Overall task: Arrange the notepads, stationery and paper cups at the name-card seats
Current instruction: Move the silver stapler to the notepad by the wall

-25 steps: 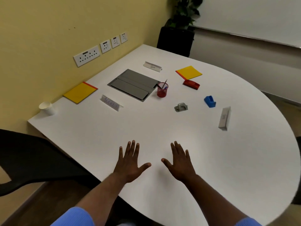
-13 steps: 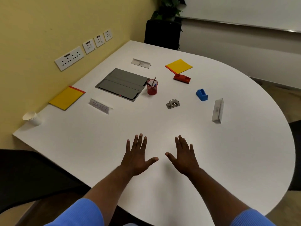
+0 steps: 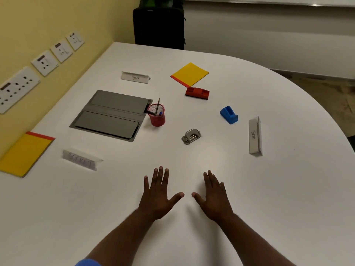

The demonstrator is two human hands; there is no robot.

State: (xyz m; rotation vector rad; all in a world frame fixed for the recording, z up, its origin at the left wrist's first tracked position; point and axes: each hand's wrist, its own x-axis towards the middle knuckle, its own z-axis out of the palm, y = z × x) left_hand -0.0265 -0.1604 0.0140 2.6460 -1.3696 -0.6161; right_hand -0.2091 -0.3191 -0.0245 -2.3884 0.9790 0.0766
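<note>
"What sits on the left of the smooth white round bench [image 3: 288, 189]?"

"A flat yellow paper notepad [image 3: 25, 154], just beside a folded white paper name card [image 3: 81, 160]."

"And in the middle?"

"A red round mesh pen cup [image 3: 157, 117] touches a flat grey metal panel [image 3: 111, 114]. Nearer, the left hand [image 3: 156, 196] and right hand [image 3: 215, 196] lie flat, fingers spread, holding nothing."

"And right?"

"A blue plastic wedge [image 3: 228, 114], then a long white card marked BETA [image 3: 255, 136]."
</note>
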